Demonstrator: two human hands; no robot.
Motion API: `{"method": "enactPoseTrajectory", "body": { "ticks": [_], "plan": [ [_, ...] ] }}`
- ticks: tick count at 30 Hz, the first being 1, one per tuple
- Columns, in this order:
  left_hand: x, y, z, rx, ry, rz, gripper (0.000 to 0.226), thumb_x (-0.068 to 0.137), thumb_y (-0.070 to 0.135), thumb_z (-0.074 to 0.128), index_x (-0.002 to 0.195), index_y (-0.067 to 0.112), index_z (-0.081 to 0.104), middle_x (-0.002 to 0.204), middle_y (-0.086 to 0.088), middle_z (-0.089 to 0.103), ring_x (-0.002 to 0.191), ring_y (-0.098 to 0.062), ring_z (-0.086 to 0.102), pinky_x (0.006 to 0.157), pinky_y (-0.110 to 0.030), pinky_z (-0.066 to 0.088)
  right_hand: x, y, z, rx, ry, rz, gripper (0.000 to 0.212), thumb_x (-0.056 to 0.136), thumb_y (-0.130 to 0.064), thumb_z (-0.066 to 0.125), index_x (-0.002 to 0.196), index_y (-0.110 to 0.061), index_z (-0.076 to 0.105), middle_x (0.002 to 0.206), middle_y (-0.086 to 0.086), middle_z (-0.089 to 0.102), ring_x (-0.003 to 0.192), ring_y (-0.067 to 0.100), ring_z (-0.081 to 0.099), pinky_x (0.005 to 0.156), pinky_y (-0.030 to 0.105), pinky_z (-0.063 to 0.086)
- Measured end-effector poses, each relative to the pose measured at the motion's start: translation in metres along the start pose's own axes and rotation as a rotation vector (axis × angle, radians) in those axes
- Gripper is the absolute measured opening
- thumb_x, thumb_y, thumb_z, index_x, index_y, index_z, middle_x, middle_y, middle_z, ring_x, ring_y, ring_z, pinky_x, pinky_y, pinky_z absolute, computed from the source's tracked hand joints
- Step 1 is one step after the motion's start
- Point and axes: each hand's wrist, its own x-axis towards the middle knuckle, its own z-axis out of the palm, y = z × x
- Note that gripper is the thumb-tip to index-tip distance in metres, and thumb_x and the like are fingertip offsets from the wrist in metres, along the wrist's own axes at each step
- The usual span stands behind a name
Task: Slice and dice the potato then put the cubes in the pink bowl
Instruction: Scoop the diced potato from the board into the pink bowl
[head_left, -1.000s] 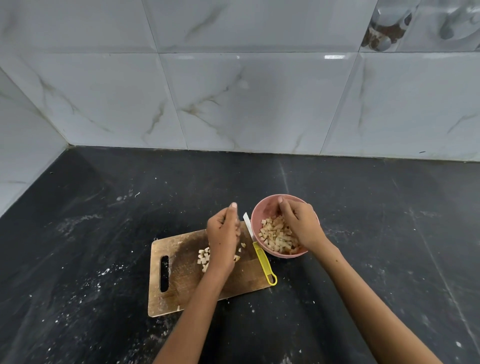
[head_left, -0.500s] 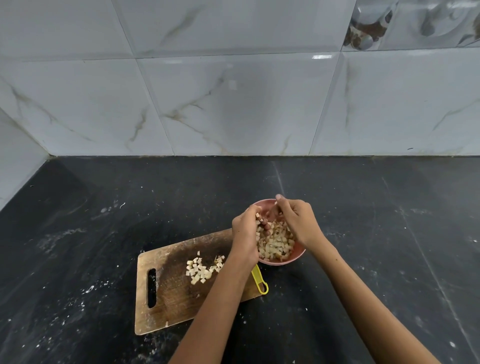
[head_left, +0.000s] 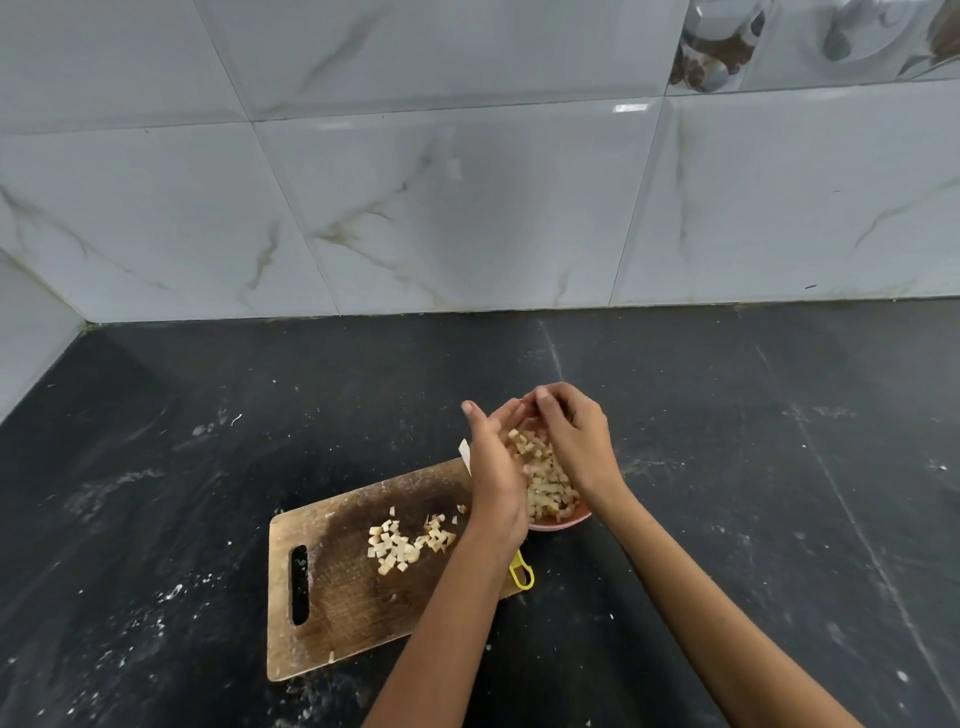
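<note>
The pink bowl (head_left: 562, 521) stands just right of the wooden cutting board (head_left: 332, 613), and only its near rim shows. It holds a heap of potato cubes (head_left: 545, 480). My left hand (head_left: 496, 467) hovers over the bowl's left side, on edge with its fingers straight and the palm facing the cubes. My right hand (head_left: 579, 441) reaches over the bowl from the right, its fingers curled down over the far rim beside my left fingertips. A small pile of diced potato (head_left: 405, 545) lies on the board.
A knife lies between board and bowl: its yellow handle loop (head_left: 521, 573) and white blade tip (head_left: 464, 450) stick out from under my left arm. The black countertop (head_left: 753, 467) carries white specks. A tiled wall (head_left: 467, 208) closes the back and the left corner.
My left hand rose from the board and moved right over the bowl, then straightened its fingers. The right hand stayed at the bowl's far rim. The view shifted slightly.
</note>
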Motion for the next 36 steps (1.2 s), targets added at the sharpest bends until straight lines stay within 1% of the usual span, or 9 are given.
{"method": "enactPoseTrajectory", "body": {
  "ticks": [3, 6, 9, 12, 16, 21, 28, 32, 36],
  "plan": [
    [-0.002, 0.004, -0.002, -0.167, -0.077, -0.051, 0.075, 0.096, 0.064, 0.019, 0.136, 0.007, 0.048, 0.131, -0.015, 0.058, 0.122, -0.026, 0.055, 0.108, -0.041, 0.039, -0.010, 0.003, 0.005, -0.053, -0.101, -0.185, 0.009, 0.092, -0.019, 0.063, 0.091, -0.014, 0.071, 0.090, -0.007, 0.069, 0.086, 0.002, 0.062, 0.075, 0.014, 0.048],
    [-0.001, 0.012, -0.007, -0.250, -0.119, -0.095, 0.076, 0.096, 0.065, 0.022, 0.143, 0.008, 0.038, 0.138, -0.018, 0.048, 0.126, -0.030, 0.049, 0.105, -0.041, 0.038, -0.008, 0.008, -0.005, -0.161, -0.182, -0.292, 0.005, 0.083, -0.018, 0.073, 0.086, -0.014, 0.073, 0.092, -0.009, 0.069, 0.087, -0.001, 0.061, 0.081, 0.010, 0.045],
    [0.006, 0.016, -0.013, -0.206, -0.139, -0.071, 0.067, 0.098, 0.060, 0.024, 0.142, 0.012, 0.042, 0.144, -0.020, 0.043, 0.131, -0.029, 0.044, 0.110, -0.041, 0.035, -0.003, 0.014, -0.017, -0.244, -0.122, -0.263, 0.007, 0.083, -0.012, 0.073, 0.089, -0.010, 0.071, 0.088, -0.009, 0.064, 0.082, 0.000, 0.058, 0.077, 0.008, 0.045],
    [0.008, 0.019, -0.016, -0.167, -0.153, -0.068, 0.060, 0.100, 0.054, 0.027, 0.138, 0.013, 0.046, 0.141, -0.020, 0.048, 0.125, -0.026, 0.050, 0.112, -0.042, 0.034, -0.004, 0.008, -0.020, -0.180, -0.094, -0.272, 0.004, 0.087, -0.012, 0.069, 0.091, -0.012, 0.070, 0.086, -0.011, 0.062, 0.081, -0.002, 0.059, 0.075, 0.008, 0.045],
    [0.006, 0.021, -0.017, -0.126, -0.165, -0.073, 0.054, 0.101, 0.052, 0.027, 0.129, 0.013, 0.053, 0.130, -0.017, 0.058, 0.115, -0.025, 0.058, 0.100, -0.033, 0.045, -0.009, 0.005, -0.017, -0.198, -0.247, -0.351, 0.011, 0.079, -0.014, 0.077, 0.086, -0.020, 0.072, 0.095, -0.018, 0.063, 0.090, -0.008, 0.057, 0.085, 0.008, 0.043],
    [0.007, 0.017, -0.020, -0.031, -0.177, -0.037, 0.045, 0.103, 0.043, 0.032, 0.124, 0.012, 0.058, 0.117, -0.014, 0.066, 0.112, -0.026, 0.062, 0.100, -0.039, 0.046, -0.010, 0.006, -0.021, -0.099, -0.152, -0.309, 0.021, 0.082, -0.007, 0.073, 0.094, -0.024, 0.068, 0.092, -0.018, 0.066, 0.090, -0.005, 0.063, 0.083, 0.019, 0.051],
    [0.011, 0.016, -0.010, -0.111, -0.136, -0.061, 0.062, 0.099, 0.055, 0.028, 0.119, 0.007, 0.061, 0.118, -0.020, 0.066, 0.112, -0.032, 0.062, 0.101, -0.044, 0.046, -0.008, -0.004, -0.013, -0.073, -0.310, -0.443, 0.013, 0.077, -0.005, 0.077, 0.088, -0.011, 0.073, 0.091, -0.008, 0.069, 0.092, 0.003, 0.063, 0.082, 0.010, 0.047],
    [0.010, 0.019, -0.013, 0.009, -0.166, 0.033, 0.060, 0.100, 0.055, 0.022, 0.120, 0.013, 0.060, 0.122, -0.013, 0.065, 0.115, -0.025, 0.060, 0.099, -0.036, 0.044, -0.001, 0.010, -0.020, -0.160, -0.167, -0.274, 0.016, 0.082, 0.000, 0.069, 0.091, -0.013, 0.069, 0.090, -0.008, 0.069, 0.086, 0.005, 0.065, 0.077, 0.016, 0.051],
    [-0.001, 0.011, -0.007, 0.266, -0.186, 0.196, 0.052, 0.100, 0.052, 0.018, 0.115, 0.030, 0.063, 0.110, 0.013, 0.070, 0.113, -0.009, 0.060, 0.095, -0.026, 0.044, -0.002, 0.003, -0.017, 0.293, -0.016, 0.201, 0.011, 0.093, -0.018, 0.061, 0.091, -0.010, 0.067, 0.079, 0.001, 0.070, 0.071, 0.008, 0.067, 0.064, 0.017, 0.053]
  ]
}}
